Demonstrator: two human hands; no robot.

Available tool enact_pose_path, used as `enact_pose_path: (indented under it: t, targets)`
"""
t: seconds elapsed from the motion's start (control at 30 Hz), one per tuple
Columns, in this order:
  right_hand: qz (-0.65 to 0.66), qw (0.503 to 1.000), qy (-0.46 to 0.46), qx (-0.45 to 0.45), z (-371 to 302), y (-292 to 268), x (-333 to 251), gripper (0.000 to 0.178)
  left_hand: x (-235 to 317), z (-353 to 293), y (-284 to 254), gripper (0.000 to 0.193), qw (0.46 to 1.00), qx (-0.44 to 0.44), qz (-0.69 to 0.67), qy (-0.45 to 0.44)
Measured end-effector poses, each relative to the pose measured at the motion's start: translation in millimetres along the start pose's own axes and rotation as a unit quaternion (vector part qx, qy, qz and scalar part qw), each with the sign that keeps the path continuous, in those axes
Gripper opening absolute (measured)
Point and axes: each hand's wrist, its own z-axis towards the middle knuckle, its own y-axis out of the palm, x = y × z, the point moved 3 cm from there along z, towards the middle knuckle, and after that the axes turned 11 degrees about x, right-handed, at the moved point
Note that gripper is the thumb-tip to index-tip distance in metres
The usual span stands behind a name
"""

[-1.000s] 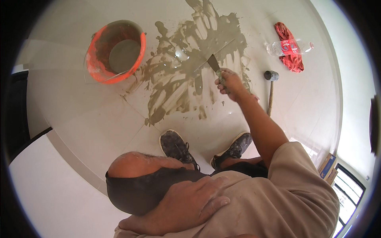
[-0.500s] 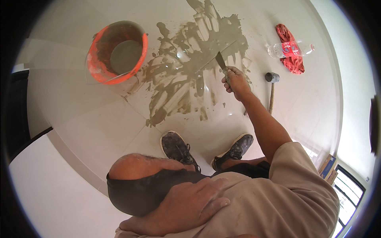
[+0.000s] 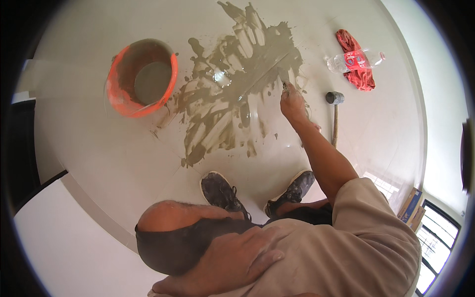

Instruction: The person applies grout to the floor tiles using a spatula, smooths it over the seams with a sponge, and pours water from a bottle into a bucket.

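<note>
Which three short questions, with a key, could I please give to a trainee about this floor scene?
1. True or false: the plastic bottle lies across the red cloth.
2. Which hand holds the scraper? A) left; B) right; C) both.
3. Fill in: from the person's side, the orange bucket stands to the ____ of the grey paste.

Key: 1. True. 2. B, the right hand. 3. Left.
</note>
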Motion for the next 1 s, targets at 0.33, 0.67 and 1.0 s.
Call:
enact_pose_path:
  t: [0.33,0.67,1.0]
  targets:
    - [-0.134,0.975,-0.137,-0.116,177,29,-11,0.035,10,12,-2,0.045,0.997,-0.058,-0.001,-0.056]
    - [-0.102,0.972,-0.14,-0.161,118,-16,-43,0.034,1,14,-9,0.044,0.996,-0.031,-0.042,-0.066]
    - [-0.082,0.961,-0.173,-0.2,69,-3,8,0.032,-1,15,-13,0.044,0.997,-0.014,-0.049,-0.054]
